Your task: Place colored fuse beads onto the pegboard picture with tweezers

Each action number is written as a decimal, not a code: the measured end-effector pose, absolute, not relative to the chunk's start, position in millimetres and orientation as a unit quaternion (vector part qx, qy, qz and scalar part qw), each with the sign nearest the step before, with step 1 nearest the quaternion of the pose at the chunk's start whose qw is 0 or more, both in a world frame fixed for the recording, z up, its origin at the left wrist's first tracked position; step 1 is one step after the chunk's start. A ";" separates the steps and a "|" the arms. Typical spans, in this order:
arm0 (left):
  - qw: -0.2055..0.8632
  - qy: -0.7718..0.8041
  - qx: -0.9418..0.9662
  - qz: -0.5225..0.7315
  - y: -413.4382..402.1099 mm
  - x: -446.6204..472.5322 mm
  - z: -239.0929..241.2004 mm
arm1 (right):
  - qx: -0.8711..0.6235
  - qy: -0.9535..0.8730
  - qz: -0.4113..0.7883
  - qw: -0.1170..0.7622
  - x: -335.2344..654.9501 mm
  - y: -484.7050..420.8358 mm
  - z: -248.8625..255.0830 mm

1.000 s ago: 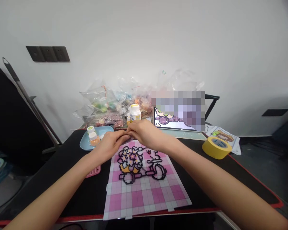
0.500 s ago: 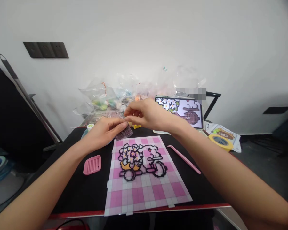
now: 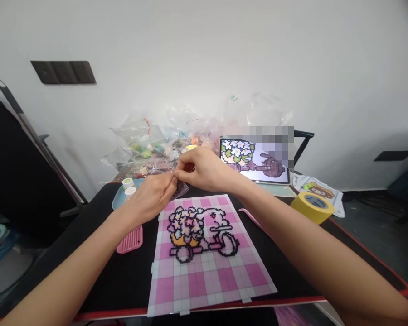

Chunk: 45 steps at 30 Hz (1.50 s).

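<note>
My left hand is closed on a small clear bag of dark beads, mostly hidden behind the fingers. My right hand pinches at the bag's upper edge, its fingertips touching those of my left hand. In front of both lies a pink-and-white checked pegboard. On it, a bead picture shows black outlines of a white animal on a tricycle, with white flowers in an orange basket. A pink ridged tray lies left of the board, and pink tweezers lie partly under my right forearm.
A tablet displaying a pixel pattern stands behind my right hand. Bags of coloured beads pile along the wall. A blue tray with small white-lidded pots stands left. Yellow tape lies beside printed sheets at the right.
My right hand has come in against my left, and its thumb and finger have closed at the bag. My left fingers have curled in. The camera view has shifted slightly.
</note>
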State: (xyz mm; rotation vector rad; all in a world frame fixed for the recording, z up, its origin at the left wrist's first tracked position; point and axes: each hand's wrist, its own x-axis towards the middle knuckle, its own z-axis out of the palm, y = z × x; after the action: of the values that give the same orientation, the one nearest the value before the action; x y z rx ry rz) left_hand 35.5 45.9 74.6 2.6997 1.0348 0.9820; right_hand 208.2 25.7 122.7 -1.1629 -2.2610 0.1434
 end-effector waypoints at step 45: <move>0.217 0.453 0.731 0.461 52.1 37.8 34.7 | -0.543 -0.774 0.139 0.292 180.8 57.6 65.4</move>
State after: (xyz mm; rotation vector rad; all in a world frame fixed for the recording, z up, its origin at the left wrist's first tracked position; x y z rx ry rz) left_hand 37.8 52.1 34.7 2.0262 1.2545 1.2778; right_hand 180.8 57.6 65.4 -1.4479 -2.0636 0.3710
